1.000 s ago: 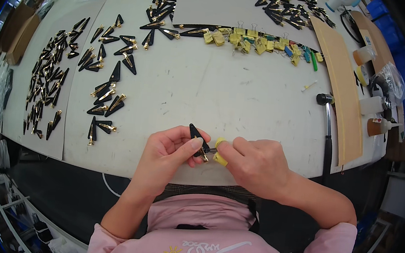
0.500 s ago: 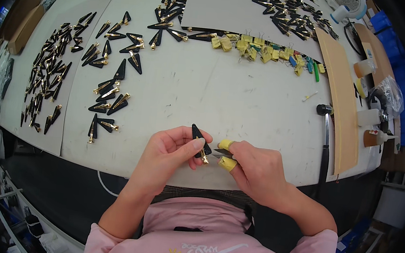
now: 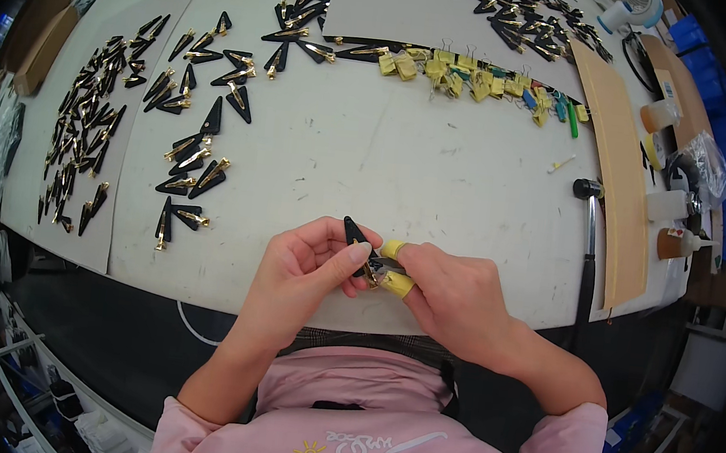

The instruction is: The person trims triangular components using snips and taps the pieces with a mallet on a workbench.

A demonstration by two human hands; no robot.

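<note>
At the near edge of the white table (image 3: 437, 181), my left hand (image 3: 306, 273) pinches a black, pointed hair clip (image 3: 356, 242) with a gold metal part, its tip pointing up and away. My right hand (image 3: 456, 301), with yellow finger covers (image 3: 396, 282) on the thumb and forefinger, grips the clip's lower end from the right. The two hands touch around the clip. Their fingers hide most of the clip's metal part.
More black and gold clips (image 3: 198, 167) lie in loose groups to the left and along the back. A row of yellow binder clips (image 3: 448, 69) sits at the back. A hammer (image 3: 587, 239), a long tan board (image 3: 618, 164) and small glue bottles (image 3: 680, 244) lie at the right.
Both hands stay together on the clip at the table's near edge. The fingers have shifted slightly on it; the view has tilted a little.
</note>
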